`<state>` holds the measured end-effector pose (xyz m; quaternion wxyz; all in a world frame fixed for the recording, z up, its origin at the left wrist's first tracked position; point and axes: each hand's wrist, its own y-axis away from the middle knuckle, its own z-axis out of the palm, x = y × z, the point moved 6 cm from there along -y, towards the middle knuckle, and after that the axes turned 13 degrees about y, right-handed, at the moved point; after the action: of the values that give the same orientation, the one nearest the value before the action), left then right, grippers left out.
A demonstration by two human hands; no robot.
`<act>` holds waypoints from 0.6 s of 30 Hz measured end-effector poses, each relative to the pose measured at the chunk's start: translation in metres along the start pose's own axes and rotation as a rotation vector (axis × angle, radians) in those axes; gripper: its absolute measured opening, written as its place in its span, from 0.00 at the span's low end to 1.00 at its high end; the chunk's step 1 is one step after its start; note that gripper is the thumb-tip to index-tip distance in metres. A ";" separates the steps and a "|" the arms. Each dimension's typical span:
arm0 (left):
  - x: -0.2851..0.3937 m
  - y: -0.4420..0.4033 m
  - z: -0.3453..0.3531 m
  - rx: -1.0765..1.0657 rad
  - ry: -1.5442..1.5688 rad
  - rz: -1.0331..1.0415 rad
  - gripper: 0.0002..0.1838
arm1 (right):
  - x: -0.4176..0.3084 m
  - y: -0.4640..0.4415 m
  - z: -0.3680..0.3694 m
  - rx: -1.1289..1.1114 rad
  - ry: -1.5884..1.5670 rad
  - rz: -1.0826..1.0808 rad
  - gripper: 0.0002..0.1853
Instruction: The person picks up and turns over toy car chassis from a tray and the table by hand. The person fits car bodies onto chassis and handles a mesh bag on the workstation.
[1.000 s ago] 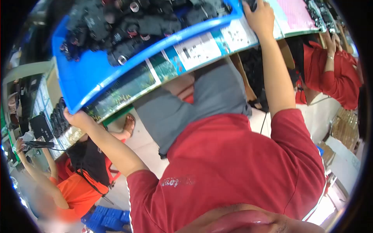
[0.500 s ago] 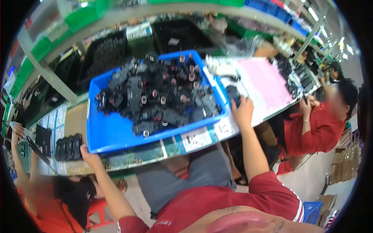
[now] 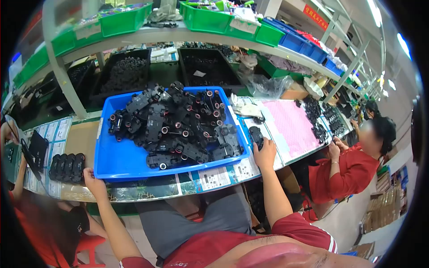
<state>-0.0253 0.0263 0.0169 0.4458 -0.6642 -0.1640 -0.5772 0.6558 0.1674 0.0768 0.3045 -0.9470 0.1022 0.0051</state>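
Note:
Black toy car chassis [image 3: 155, 123] with metallic-looking wheel rings lie piled in a blue bin [image 3: 120, 167]. My left hand [image 3: 94, 182] is by the bin's front left corner, its fingers curled; whether they grip the rim is hidden. Just left of it stands a row of several black car chassis [image 3: 67, 168]. To the right of the bin, my right hand [image 3: 265, 154] has its fingers closed around the near end of a single black chassis [image 3: 256, 135] on the table.
A pink sheet [image 3: 290, 123] covers part of the table at right, with more black parts [image 3: 315, 116] beyond. White gloves [image 3: 246, 108] lie beside the bin. Black trays [image 3: 208, 69] sit behind, below a shelf of green bins [image 3: 219, 20]. Co-workers sit on both sides.
The view has tilted upward, showing more of the shelf. My right hand stays at the single chassis, my left hand by the bin's corner. The co-worker's hand at left has shifted.

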 end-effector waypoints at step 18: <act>0.005 0.002 0.000 -0.004 0.022 -0.002 0.09 | -0.005 0.000 0.003 -0.041 0.029 0.007 0.25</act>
<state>-0.0225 0.0234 0.0209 0.4459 -0.6586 -0.1587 -0.5850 0.6516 0.1702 0.0751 0.2835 -0.9526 0.1098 -0.0057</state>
